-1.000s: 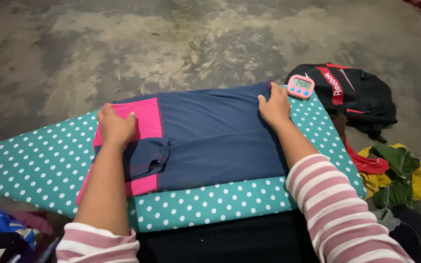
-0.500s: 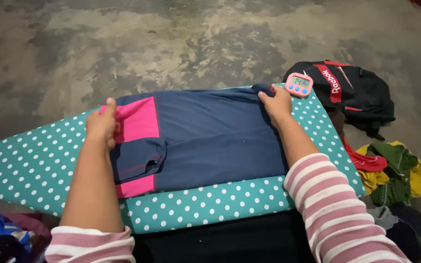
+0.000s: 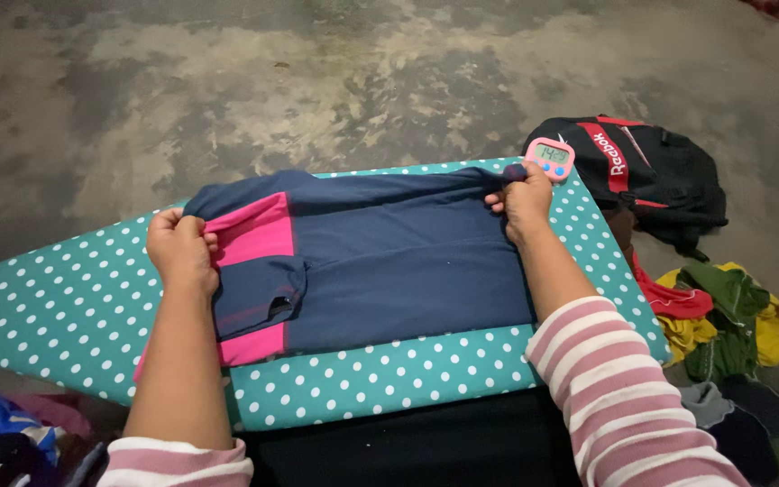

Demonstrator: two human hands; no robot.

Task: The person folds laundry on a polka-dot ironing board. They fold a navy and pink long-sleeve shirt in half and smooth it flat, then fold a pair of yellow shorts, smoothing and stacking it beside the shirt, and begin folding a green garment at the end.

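Navy-and-pink garment [image 3: 380, 257] lies mid-frame across the teal polka-dot ironing board [image 3: 407, 374]. Your left hand [image 3: 180, 248] pinches its pink far-left corner; your right hand [image 3: 525, 200] grips the far-right edge, just beside the pink timer [image 3: 551, 158]. Black backpack [image 3: 655, 176] sits at upper right.

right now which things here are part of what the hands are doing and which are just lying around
In hand:
left hand and right hand, each gripping an end of the navy and pink garment
dotted teal ironing board under it

Lying about:
pink timer
black backpack
clothes pile on the floor, right
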